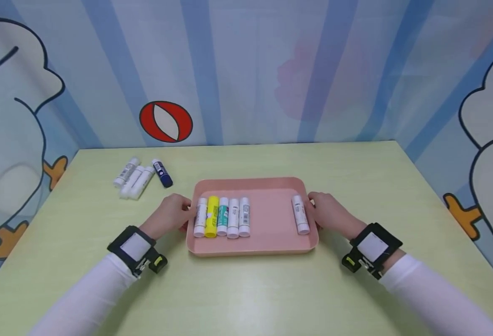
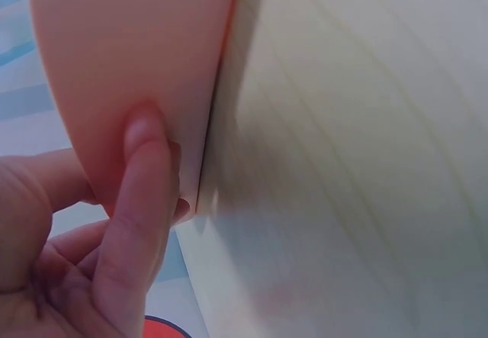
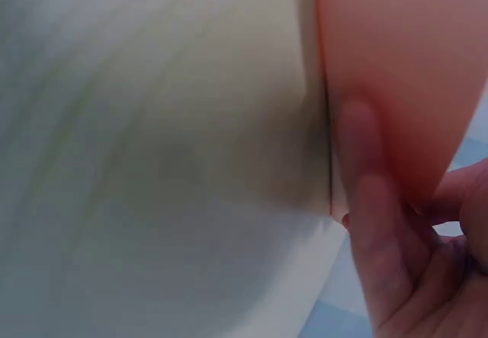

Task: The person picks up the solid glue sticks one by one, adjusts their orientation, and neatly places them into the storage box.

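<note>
- Here, the pink tray is over the middle of the pale table, between the two hands; whether its base fully touches the tabletop cannot be told.
- The left hand pinches the tray's left end, fingers against the outer wall and thumb at the rim.
- The right hand pinches the opposite end in the same way.
- Inside, toward the left, five tubes lie side by side: a white one, a yellow one, a teal-and-white one, then two more white ones.
- A lone white tube lies near the tray's right wall, well apart from that row.
- Beyond the left hand, three white tubes lie close together on the table, with a dark blue tube just beside them.
- Behind stands a blue striped backdrop with a red-and-white ball printed on it.
</note>
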{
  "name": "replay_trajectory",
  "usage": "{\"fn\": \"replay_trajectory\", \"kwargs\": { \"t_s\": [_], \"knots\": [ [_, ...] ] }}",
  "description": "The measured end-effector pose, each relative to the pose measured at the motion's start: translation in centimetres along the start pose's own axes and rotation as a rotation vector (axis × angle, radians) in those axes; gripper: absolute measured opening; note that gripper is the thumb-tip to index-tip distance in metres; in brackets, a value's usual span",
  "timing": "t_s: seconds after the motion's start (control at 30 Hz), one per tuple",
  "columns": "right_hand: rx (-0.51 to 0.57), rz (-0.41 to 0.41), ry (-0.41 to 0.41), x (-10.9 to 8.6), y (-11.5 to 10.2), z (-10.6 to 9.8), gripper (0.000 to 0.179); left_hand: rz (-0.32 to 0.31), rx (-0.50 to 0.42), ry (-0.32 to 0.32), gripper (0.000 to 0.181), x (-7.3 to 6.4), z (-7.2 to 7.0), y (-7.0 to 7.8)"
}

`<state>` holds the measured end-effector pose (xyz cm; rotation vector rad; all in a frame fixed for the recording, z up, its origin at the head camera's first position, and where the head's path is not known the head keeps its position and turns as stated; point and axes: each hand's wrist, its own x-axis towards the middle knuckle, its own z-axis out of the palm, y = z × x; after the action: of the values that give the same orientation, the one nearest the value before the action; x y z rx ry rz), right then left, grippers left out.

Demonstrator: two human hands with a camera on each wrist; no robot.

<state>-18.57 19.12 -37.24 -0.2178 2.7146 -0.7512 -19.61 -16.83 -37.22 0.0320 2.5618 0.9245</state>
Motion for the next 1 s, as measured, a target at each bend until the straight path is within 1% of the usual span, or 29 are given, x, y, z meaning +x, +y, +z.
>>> {"fn": "replay_trajectory", "kwargs": {
  "t_s": [0.07,0.13,0.23,0.3,0.37,0.4,0.43,0.5,0.57,0.63,0.73,0.8,0.9,1.0],
  "knots": [
    [0.038,-0.003,-0.005,0.0,0.1,0.2,0.027,0.004,-0.003,0.001,0.026,0.0,0.0,0.1],
    [0.047,0.001,0.001,0.0,0.1,0.3,0.027,0.009,-0.003,0.000,0.026,0.0,0.0,0.1],
    [0.045,-0.014,0.019,0.0,0.3,0.5,0.028,0.013,0.004,-0.008,0.027,0.0,0.0,0.0],
    [0.042,-0.034,0.040,0.1,0.4,0.7,0.029,0.031,0.023,-0.013,0.030,-0.1,-0.1,-0.2],
    [0.036,-0.054,0.053,0.2,0.5,0.9,0.028,0.051,0.041,-0.003,0.033,-0.1,-0.5,-0.5],
    [0.030,-0.061,0.062,0.3,0.6,1.1,0.027,0.059,0.044,0.013,0.035,-0.2,-0.8,-0.7],
    [0.026,-0.067,0.068,0.4,0.6,1.2,0.026,0.070,0.044,0.036,0.039,-0.1,-1.2,-0.9],
    [0.016,-0.080,0.079,0.5,0.6,1.4,0.023,0.088,0.030,0.101,0.046,0.0,-2.2,-1.4],
    [0.003,-0.082,0.088,0.6,0.6,1.4,0.020,0.092,0.005,0.189,0.050,0.3,-3.5,-1.9],
    [-0.004,-0.081,0.098,0.6,0.6,1.4,0.019,0.097,0.001,0.292,0.052,0.7,-4.8,-2.5],
    [-0.001,-0.080,0.102,0.6,0.7,1.5,0.019,0.088,0.046,0.447,0.048,1.3,-6.2,-3.4],
    [0.003,-0.085,0.102,0.6,0.7,1.6,0.020,0.056,0.084,0.522,0.048,1.8,-6.7,-3.8],
    [-0.001,-0.093,0.107,0.6,0.7,1.6,0.018,-0.004,0.142,0.579,0.048,2.8,-7.0,-4.1],
    [-0.009,-0.099,0.116,0.5,0.6,1.5,0.016,-0.051,0.199,0.583,0.046,4.1,-6.9,-4.0]
  ]
}}
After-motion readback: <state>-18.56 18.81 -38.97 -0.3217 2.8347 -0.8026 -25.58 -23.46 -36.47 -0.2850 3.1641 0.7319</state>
